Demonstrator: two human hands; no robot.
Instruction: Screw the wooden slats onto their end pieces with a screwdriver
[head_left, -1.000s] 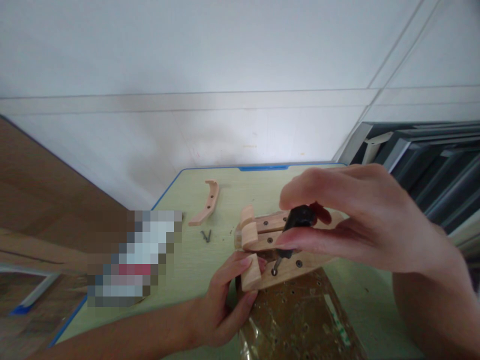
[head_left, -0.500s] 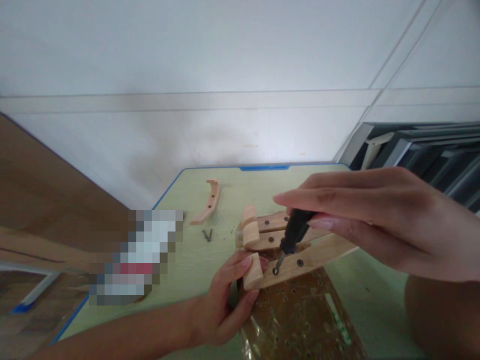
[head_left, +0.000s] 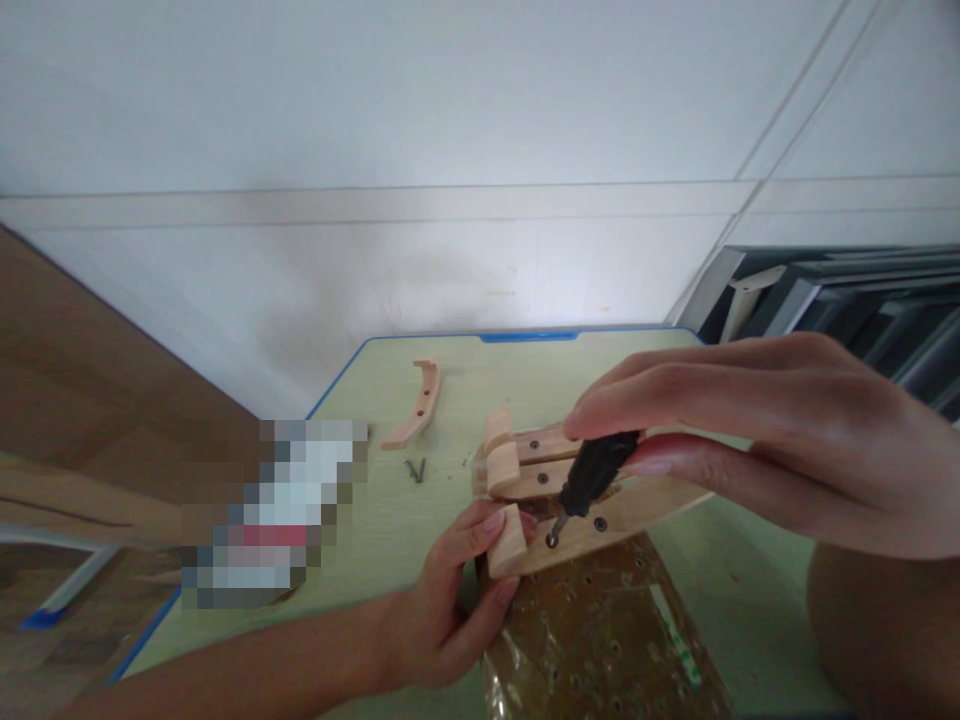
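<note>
My right hand is closed around the black handle of a screwdriver. The screwdriver slants down to the left, its tip in a screw hole near the end of the closest wooden piece. Gripping that piece by its raised end block is my left hand, thumb and fingers on either side. Behind it lie two similar wooden pieces with dark screws in them. All three rest over a brown, tape-covered board dotted with small holes.
A curved wooden piece with two holes lies farther back on the pale green table. Two loose screws are close to it. A blurred-out object sits at the left edge. Dark panels lean against the wall at right.
My right hand has shifted its grip on the screwdriver handle, the index finger now curled in over its top. The left hand and wooden pieces stay in place.
</note>
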